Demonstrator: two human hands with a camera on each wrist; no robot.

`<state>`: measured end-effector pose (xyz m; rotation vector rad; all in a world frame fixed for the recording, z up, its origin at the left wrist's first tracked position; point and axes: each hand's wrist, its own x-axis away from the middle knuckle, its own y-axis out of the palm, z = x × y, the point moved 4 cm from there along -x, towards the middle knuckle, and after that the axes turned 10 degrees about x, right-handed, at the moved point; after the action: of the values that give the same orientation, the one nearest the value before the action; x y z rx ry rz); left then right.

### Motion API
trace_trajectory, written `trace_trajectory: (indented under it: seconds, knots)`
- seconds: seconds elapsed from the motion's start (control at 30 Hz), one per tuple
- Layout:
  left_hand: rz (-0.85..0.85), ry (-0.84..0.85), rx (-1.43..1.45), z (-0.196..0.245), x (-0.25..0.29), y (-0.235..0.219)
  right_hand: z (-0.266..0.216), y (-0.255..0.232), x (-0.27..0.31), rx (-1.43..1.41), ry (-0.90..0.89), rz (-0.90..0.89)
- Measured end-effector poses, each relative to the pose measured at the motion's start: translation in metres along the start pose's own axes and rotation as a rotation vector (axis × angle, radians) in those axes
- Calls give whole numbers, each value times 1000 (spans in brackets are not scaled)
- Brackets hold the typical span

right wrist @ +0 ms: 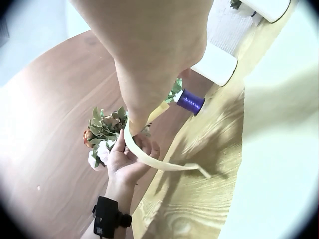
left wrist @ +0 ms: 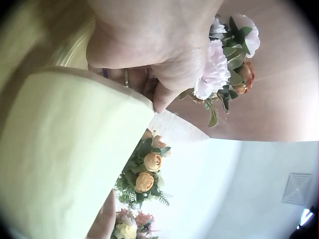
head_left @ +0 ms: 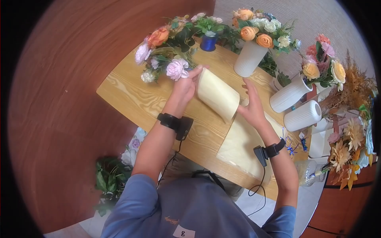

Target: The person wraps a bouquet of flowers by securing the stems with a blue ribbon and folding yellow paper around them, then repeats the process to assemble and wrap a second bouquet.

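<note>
A sheet of cream wrapping paper [head_left: 217,94], curved into a loose tube, stands off the wooden table between both hands. My left hand [head_left: 185,89] pinches its left edge, with the thumb over the rim in the left wrist view. Close beside that hand are pink and orange artificial flowers [head_left: 177,69], their stems running behind the paper. At the opposite end, my right hand [head_left: 255,109] has its fingers extended and spread, with the thumb against the paper's edge. The right wrist view shows the curled paper [right wrist: 149,158] edge-on, partly hidden by the right hand.
A flat cream sheet [head_left: 242,152] lies on the table [head_left: 131,93] near the right forearm. Toward the back stand a blue ribbon spool [head_left: 208,43] and a white vase [head_left: 250,59] of orange flowers. More white vases [head_left: 289,95] and a glass vase [head_left: 309,173] line the right side.
</note>
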<state>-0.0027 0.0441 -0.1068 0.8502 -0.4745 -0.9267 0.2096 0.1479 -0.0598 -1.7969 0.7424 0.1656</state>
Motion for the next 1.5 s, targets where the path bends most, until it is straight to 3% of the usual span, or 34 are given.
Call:
trace_trajectory:
  seconds: [0.1,0.2,0.27,0.3,0.33,0.4,0.43,0.53,0.77,0.87,0.93,0.97,1.03,1.13,1.2,1.27,1.3,1.37,1.5]
  knots:
    - [36,46,-66,3,5,7,-8,-8,-5,-77,-94,59]
    - [47,-33,80,-16,-18,-28,-11,-16,-13,-114,-186,100]
    - [22,24,31,-11,-7,-16,-5,-19,-15,-302,0,140]
    - [24,34,-4,-10,-6,-16,3,-19,-17,-362,210,128]
    - [27,47,-38,-7,-4,-14,6,-17,-19,-362,207,128]
    - [36,37,-27,-5,-1,-9,25,-10,-18,-553,413,213]
    - [32,50,-39,-5,0,-7,28,-7,-15,-632,535,159]
    - [22,62,-50,-1,3,-1,26,-5,-11,-665,640,171]
    - [-3,67,30,4,1,4,31,-4,-11,-705,688,99]
    - [-39,45,60,8,5,11,38,7,-5,-667,761,-30]
    - [-38,50,66,11,6,15,40,16,0,-609,790,-285]
    - [-38,56,73,12,6,16,41,15,2,-611,791,-285]
    - [-48,66,41,15,5,17,35,22,8,-606,728,-591]
    - [-36,64,34,16,7,22,31,27,10,-452,575,-653]
    - [-12,52,57,16,7,22,19,25,12,-313,536,-574]
    - [-27,40,49,16,3,17,10,13,6,16,263,-139]
    - [-26,39,49,16,2,14,9,12,6,16,263,-139]
    - [-42,-4,73,13,0,12,-8,-5,0,89,49,38]
    - [-25,29,53,11,-2,7,-14,-21,-4,94,-166,139]
